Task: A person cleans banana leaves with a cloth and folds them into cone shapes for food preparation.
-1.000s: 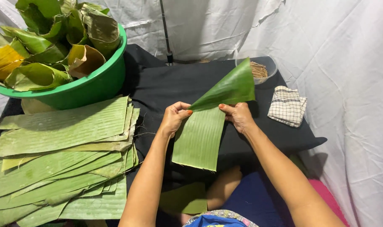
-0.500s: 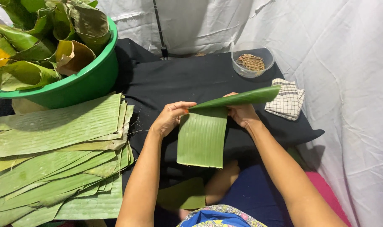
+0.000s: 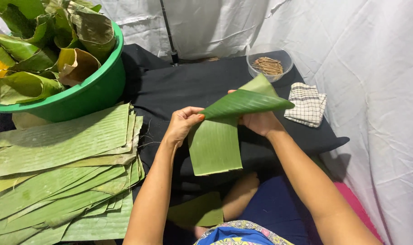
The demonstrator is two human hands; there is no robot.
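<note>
I hold a long green banana leaf strip (image 3: 215,145) above the black cloth-covered table (image 3: 188,86). My left hand (image 3: 183,123) pinches the strip's left edge where it bends. My right hand (image 3: 259,121) grips the far end from beneath and folds it back toward me, so the folded top flap (image 3: 242,102) lies slanted across the strip. The lower end of the strip hangs free over the table's near edge.
A stack of flat banana leaf strips (image 3: 61,168) lies at the left. Behind it stands a green basin (image 3: 90,93) full of curled leaves. A clear bowl of small sticks (image 3: 268,64) and a folded checked cloth (image 3: 306,103) sit at the far right. White sheets hang around.
The upper end of the leaf, first raised up, has been folded down and across the strip. My hands have shifted slightly and the camera has moved closer.
</note>
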